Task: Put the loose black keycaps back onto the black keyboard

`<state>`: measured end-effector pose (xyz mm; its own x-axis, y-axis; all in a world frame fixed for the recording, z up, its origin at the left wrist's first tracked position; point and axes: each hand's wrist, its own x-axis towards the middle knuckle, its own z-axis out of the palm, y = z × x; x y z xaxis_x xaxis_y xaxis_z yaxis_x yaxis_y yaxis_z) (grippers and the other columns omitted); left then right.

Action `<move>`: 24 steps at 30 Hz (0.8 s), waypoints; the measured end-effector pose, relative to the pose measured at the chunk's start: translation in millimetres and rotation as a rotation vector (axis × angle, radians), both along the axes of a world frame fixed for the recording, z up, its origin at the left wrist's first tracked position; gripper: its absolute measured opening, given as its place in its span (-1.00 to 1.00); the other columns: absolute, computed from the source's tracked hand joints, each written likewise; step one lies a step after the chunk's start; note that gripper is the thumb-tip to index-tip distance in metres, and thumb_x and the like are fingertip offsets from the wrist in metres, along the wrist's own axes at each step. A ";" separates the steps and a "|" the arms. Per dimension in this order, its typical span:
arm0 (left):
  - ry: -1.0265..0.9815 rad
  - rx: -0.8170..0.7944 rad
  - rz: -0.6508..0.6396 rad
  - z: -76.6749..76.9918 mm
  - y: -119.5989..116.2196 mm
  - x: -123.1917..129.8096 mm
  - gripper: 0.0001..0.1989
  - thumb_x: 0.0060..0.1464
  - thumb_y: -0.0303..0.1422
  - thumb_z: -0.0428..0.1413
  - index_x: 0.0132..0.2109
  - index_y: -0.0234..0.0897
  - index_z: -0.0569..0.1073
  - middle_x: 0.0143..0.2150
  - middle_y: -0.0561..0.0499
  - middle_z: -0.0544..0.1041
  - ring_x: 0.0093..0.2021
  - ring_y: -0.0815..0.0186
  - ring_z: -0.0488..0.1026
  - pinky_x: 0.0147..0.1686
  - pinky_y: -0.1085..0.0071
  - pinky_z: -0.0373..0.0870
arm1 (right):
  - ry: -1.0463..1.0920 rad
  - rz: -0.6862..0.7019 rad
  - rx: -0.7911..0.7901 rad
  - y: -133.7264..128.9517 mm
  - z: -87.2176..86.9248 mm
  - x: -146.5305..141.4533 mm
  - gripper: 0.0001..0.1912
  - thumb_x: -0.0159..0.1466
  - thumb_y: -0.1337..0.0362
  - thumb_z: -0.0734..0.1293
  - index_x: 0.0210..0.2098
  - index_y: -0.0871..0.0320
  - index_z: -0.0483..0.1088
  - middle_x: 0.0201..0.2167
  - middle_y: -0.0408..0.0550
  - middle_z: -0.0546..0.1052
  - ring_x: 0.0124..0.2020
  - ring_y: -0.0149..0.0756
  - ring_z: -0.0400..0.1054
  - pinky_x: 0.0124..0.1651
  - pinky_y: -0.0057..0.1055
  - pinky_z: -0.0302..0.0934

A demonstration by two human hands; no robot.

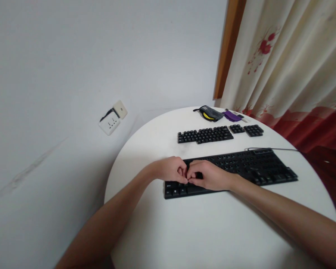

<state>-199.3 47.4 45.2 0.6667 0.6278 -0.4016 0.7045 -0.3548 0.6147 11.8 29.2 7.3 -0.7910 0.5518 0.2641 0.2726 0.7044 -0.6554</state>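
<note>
The keyboard [252, 166] lies on the white worktop [168, 231], directly beneath the fingers of both hands. The left hand [170, 169] and right hand [211, 175] meet over its left part, just above the bottom row, fingertips together or nearly so. The fingers of each are curled, thumb and forefinger drawn narrow; whether a small piece is pinched between them I cannot tell.

The hands and right wrist hide much of the keyboard's left and middle. Keys show at its near left corner; farther right the dark surface is hard to make out. A thin cable [282, 149] runs from its far edge past the worktop's right side. Both forearms are cut off by the picture's edges.

Behind the keyboard, well apart from the fingers, keycaps [215, 135] sit in three groups. Farther back lies a dark pouch [216, 113] showing yellow; its contents cannot be made out. A purple cloth [232, 116] is just beside it.
</note>
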 end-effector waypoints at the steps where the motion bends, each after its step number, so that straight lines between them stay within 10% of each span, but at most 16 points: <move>1: 0.005 -0.003 0.006 0.2 -0.3 0.3 -0.83 -0.04 -0.30 0.26 -0.31 -0.31 0.56 -0.43 0.07 0.54 -0.42 0.38 0.45 -0.45 0.52 0.27 | 0.000 0.000 0.014 0.1 0.9 0.0 -0.93 0.22 0.41 0.37 -0.31 0.13 0.49 -0.33 -0.11 0.51 -0.27 -0.32 0.36 -0.16 -0.38 0.22; 24: 0.020 -0.016 0.056 -0.4 -0.8 2.6 -0.76 -0.11 -0.28 0.30 -0.30 -0.30 0.49 -0.43 0.10 0.52 -0.42 0.37 0.46 -0.44 0.48 0.33 | -0.111 -0.073 0.035 -0.1 8.1 2.3 -0.83 0.23 0.23 0.41 -0.18 0.04 0.42 0.07 -0.05 0.41 0.12 -0.10 0.21 0.17 -0.05 0.04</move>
